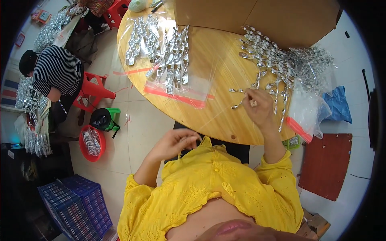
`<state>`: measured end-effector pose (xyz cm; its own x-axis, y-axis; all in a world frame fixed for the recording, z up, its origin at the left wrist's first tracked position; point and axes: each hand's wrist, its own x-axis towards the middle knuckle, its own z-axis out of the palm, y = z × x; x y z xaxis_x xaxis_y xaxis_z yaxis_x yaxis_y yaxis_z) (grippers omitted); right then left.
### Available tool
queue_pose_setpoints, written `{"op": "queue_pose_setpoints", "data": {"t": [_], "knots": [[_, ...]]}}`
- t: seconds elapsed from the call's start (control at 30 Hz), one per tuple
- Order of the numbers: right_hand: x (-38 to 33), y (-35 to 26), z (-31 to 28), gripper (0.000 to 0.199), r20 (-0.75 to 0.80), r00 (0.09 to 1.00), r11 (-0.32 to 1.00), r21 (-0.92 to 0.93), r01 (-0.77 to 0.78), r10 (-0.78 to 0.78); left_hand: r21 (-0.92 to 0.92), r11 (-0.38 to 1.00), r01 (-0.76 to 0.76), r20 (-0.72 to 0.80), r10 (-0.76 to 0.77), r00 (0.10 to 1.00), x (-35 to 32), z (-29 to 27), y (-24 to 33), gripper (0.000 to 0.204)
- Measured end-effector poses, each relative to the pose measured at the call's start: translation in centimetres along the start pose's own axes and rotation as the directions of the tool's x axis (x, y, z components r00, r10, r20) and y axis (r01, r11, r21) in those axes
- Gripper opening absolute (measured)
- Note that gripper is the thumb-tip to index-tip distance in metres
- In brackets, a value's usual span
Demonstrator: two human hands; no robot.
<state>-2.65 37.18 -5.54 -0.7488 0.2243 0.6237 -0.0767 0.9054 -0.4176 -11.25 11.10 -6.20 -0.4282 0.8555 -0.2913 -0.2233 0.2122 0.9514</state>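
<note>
My right hand (pixel 260 107) is over the right part of the round wooden table (pixel 219 52), its fingers closed on a silver twisted spiral ornament (pixel 236 106) that sticks out to the left. Another short silver piece (pixel 235 90) shows just above it. In front of the table's near edge, my left hand (pixel 177 142) is pinched. A faint clear thread seems to run from its fingertips toward the right hand. Beyond my right hand lies a heap of silver spirals (pixel 265 52), several of them hanging down toward me.
More spirals (pixel 173 56) lie on clear bags with red strips (pixel 177 94) at the table's left. A cardboard box (pixel 257 16) stands at the back. Clear bags (pixel 307 106) and a blue bag (pixel 337 104) are at right. A person (pixel 60 72) works at another table, left.
</note>
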Motion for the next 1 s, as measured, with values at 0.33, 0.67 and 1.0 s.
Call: {"op": "queue_pose_setpoints", "data": {"t": [0.33, 0.67, 1.0], "knots": [[2.6, -0.1, -3.2, 0.008, -0.318, 0.941, 0.991, -0.02, -0.132, 0.119, 0.551, 0.729, -0.407, 0.32, 0.265, 0.909, -7.6, -2.8, 10.2, 0.01], [1.8, -9.3, -3.4, 0.022, 0.055, 0.899, 0.869, 0.287, 0.403, -0.434, 0.975, -0.111, -0.193, 0.187, 0.88, 0.437, -6.2, -1.7, 15.9, 0.029], [-4.8, -4.0, -2.9, 0.016, 0.167, 0.984, 0.96, 0.281, 0.015, -0.064, 0.997, -0.006, -0.079, 0.03, 0.952, 0.304, 7.5, -8.3, 4.9, 0.023]]}}
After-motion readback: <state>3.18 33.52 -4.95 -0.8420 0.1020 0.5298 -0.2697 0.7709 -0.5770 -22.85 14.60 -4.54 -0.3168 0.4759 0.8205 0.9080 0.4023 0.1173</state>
